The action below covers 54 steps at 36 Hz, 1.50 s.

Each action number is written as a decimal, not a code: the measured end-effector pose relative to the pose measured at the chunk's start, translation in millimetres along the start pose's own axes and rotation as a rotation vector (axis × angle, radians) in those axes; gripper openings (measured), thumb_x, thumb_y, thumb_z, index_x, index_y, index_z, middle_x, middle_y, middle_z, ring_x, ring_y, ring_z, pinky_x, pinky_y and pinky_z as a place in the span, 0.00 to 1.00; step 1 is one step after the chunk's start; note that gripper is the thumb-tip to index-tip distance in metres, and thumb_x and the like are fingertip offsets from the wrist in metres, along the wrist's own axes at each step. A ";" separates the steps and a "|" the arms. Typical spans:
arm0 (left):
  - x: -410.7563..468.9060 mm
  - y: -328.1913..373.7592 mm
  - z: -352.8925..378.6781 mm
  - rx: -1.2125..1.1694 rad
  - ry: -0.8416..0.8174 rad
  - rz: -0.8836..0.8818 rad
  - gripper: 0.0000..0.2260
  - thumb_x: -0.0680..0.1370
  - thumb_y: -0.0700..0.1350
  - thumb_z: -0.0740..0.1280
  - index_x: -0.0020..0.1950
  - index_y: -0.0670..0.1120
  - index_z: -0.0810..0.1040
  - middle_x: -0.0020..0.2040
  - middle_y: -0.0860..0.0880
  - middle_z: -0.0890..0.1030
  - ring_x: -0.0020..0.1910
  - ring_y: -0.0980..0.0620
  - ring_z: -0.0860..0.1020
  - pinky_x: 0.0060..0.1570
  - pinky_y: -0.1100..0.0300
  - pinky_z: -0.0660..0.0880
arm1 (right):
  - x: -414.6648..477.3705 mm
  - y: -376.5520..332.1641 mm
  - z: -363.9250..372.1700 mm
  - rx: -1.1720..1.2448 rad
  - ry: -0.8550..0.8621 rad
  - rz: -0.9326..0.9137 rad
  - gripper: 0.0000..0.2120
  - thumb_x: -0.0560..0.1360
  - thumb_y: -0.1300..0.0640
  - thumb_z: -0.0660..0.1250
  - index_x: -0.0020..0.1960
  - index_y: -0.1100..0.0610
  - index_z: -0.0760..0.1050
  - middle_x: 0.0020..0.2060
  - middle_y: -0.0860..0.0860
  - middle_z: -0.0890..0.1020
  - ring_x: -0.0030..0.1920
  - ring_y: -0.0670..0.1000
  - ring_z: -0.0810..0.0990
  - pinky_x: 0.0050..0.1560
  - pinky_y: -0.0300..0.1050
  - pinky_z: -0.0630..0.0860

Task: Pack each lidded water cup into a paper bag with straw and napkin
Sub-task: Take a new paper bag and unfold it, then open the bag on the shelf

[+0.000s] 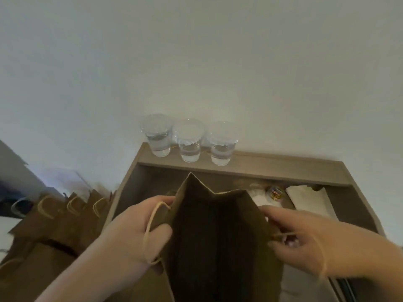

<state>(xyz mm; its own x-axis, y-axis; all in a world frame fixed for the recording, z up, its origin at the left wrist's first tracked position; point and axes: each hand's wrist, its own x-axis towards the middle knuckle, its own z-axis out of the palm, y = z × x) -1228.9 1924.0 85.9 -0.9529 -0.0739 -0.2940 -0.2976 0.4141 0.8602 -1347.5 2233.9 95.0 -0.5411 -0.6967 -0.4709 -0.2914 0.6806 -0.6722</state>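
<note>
Lidded water cups [189,142], three in number, stand in a row on the narrow wooden ledge [283,168] against the wall, part filled and upright, well apart from the work in hand. None is packed. The paper bag [218,236] is held upright in front of them, mouth uppermost and spread wide. The left hand [139,227] has its fingers curled around the left rim, with the cord handle looped across its back. The right hand [305,243] pinches the right rim beside the other cord (this side is blurred, so the exact finger placement is uncertain). Judgement: the two opposed grips pull the walls apart to square the bag, so that a cup could go in level without catching the paper. The interior is dark and appears empty. White napkins [309,201] lie in the recess below the ledge, to the right, beside a small multicoloured object [275,192] that cannot be identified. No straws can be made out. Spare bags [65,219] lie stacked at the left, handles showing, within easy reach.
</note>
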 end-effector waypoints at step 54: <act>52.3 17.4 128.3 -0.067 -0.201 -0.039 0.08 0.82 0.40 0.62 0.54 0.50 0.80 0.33 0.49 0.85 0.29 0.47 0.83 0.31 0.56 0.81 | 49.9 33.8 62.9 -0.728 0.013 0.452 0.45 0.76 0.41 0.75 0.83 0.51 0.54 0.72 0.59 0.70 0.66 0.63 0.77 0.64 0.59 0.77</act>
<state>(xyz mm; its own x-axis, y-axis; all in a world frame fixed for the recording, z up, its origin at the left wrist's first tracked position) -1276.4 2043.7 32.0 -0.9118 0.0971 -0.3989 -0.3434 0.3523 0.8706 -1334.7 2207.8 12.8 -0.7352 -0.3239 -0.5955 -0.4769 0.8715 0.1147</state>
